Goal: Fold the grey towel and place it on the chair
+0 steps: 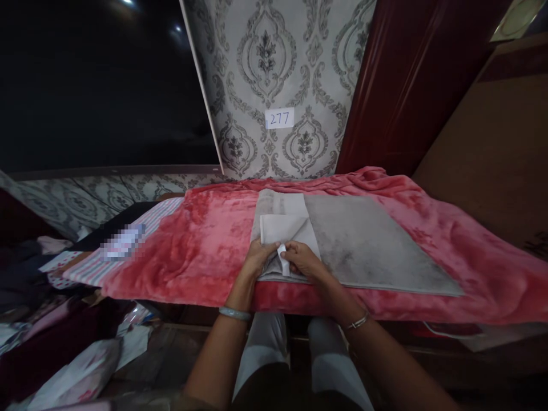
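Note:
A grey plush cloth (363,245) lies spread on a red blanket, its left part folded over and showing a pale underside (278,226). On the fold's front edge stands a small white tag (284,262), perhaps a label or strip. My right hand (305,261) pinches this tag between thumb and fingers. From the left, my left hand (258,258) grips the folded cloth corner, its thumb pointing at the tag. The fingers under the cloth are hidden.
The red blanket (214,228) covers the table, with a striped cloth (158,214) at its left end. Behind are a patterned wall with a paper marked 277 (279,118) and a large dark screen (103,85). Bags and clothes (81,371) lie at lower left.

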Demonstrator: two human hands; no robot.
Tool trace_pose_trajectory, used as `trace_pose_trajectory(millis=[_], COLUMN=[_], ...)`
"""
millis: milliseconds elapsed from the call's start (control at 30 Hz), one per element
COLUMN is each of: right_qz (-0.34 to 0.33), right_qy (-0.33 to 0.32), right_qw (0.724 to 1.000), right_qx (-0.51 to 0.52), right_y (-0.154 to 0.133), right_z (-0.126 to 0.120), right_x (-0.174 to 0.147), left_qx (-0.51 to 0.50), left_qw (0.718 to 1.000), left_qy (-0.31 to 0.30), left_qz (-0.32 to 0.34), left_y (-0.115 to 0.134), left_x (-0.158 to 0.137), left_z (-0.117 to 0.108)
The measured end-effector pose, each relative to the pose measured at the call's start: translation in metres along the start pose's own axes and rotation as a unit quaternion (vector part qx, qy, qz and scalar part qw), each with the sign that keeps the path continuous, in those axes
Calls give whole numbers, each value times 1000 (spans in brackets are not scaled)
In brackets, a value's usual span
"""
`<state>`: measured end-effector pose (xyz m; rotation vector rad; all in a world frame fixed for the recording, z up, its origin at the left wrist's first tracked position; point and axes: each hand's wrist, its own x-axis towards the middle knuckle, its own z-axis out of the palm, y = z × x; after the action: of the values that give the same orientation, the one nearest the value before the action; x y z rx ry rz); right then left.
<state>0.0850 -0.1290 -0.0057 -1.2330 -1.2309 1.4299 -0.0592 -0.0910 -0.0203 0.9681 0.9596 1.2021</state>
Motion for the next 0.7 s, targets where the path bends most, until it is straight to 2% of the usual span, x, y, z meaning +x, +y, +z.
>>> trace_pose_trajectory(millis=[267,567,700], right_qz=[33,31,3], right_qy=[17,81,131], right_qw=[999,996,991], right_qx=[17,36,33], right_y=[1,3,4], right_z=[-6,1,1], right_x=[2,5,3], left_qx=[1,-4,-8], left_qw=[1000,1000,1000], left_qy=[13,10,7], left_qz=[2,3,7], left_y=[-2,1,2], left_x=[0,-3,-4], left_z=[-2,-1,0])
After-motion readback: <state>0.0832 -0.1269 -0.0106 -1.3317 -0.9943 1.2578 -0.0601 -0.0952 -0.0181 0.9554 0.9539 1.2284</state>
